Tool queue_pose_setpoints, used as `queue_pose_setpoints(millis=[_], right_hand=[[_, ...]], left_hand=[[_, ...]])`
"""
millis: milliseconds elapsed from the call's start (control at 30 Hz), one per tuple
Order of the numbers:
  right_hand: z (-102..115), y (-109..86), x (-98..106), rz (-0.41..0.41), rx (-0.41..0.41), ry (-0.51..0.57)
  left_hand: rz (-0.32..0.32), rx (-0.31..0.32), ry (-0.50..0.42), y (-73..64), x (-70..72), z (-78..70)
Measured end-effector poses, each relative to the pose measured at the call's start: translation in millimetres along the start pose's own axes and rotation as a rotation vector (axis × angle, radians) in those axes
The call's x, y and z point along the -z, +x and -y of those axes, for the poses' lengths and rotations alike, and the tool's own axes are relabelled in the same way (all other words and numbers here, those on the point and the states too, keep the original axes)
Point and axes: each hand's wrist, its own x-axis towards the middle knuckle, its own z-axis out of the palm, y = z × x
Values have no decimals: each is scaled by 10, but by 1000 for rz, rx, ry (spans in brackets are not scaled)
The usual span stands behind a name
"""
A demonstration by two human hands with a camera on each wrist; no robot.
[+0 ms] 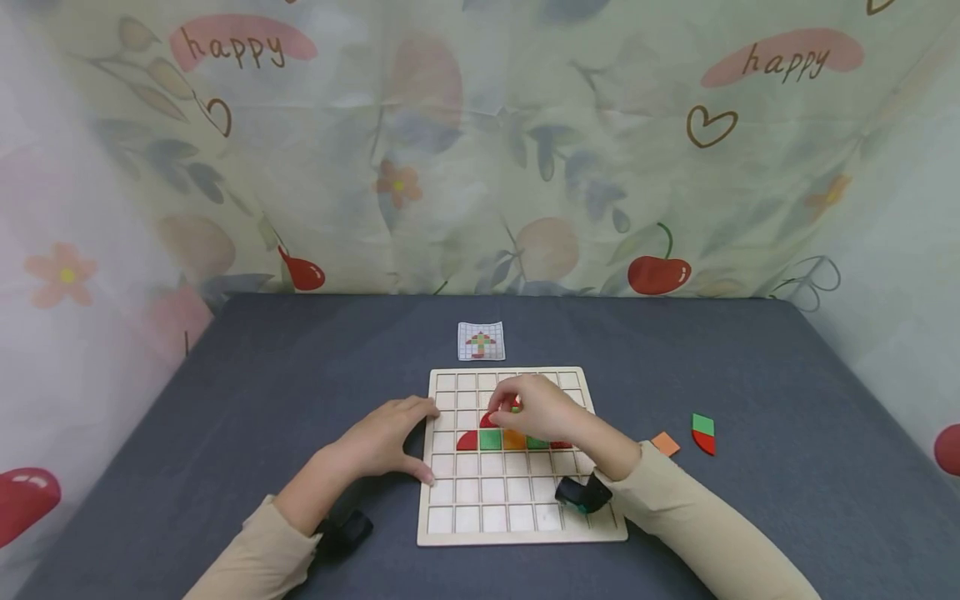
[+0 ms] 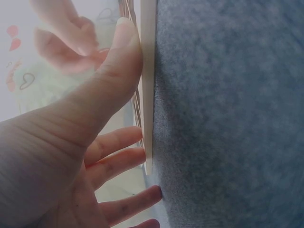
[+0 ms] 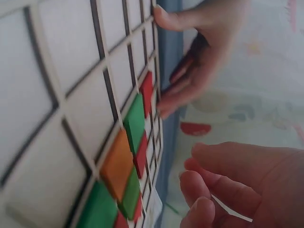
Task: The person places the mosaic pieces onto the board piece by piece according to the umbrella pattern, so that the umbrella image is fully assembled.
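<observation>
A pale wooden grid board (image 1: 522, 537) lies on the table, bearing red, green and orange flat pieces. My left hand (image 1: 386, 437) rests at its left edge, thumb and fingers spread along the rim. Over the upper middle of the board is my right hand (image 1: 536, 407), its loosely bent fingertips beside a red piece (image 1: 486, 420). The right wrist view shows that red piece (image 3: 141, 157) lying on the grid, apart from the right hand (image 3: 228, 183), with nothing visible between the fingers. Below it runs a row with a green piece (image 1: 490, 440) and an orange square (image 1: 513, 439).
A small pattern card (image 1: 481, 342) with a coloured figure lies behind the board. To the right are an orange square (image 1: 665, 443), a green piece (image 1: 702, 424) and a red quarter-round piece (image 1: 704, 442). A printed curtain (image 1: 480, 167) hangs behind the dark table (image 1: 300, 350).
</observation>
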Motion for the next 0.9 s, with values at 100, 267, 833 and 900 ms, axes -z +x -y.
queue_pose_setpoints(millis=[100, 267, 833, 900], right_hand=[[-104, -74, 125, -16, -20, 28], [-334, -225, 341, -44, -48, 21], [-1092, -817, 959, 107, -141, 90], [-1180, -875, 999, 100, -159, 86]], left_hand=[[2, 10, 3, 4, 1, -3], [2, 17, 2, 3, 5, -7], [8, 26, -8, -4, 8, -4], [7, 26, -7, -3, 7, -3]])
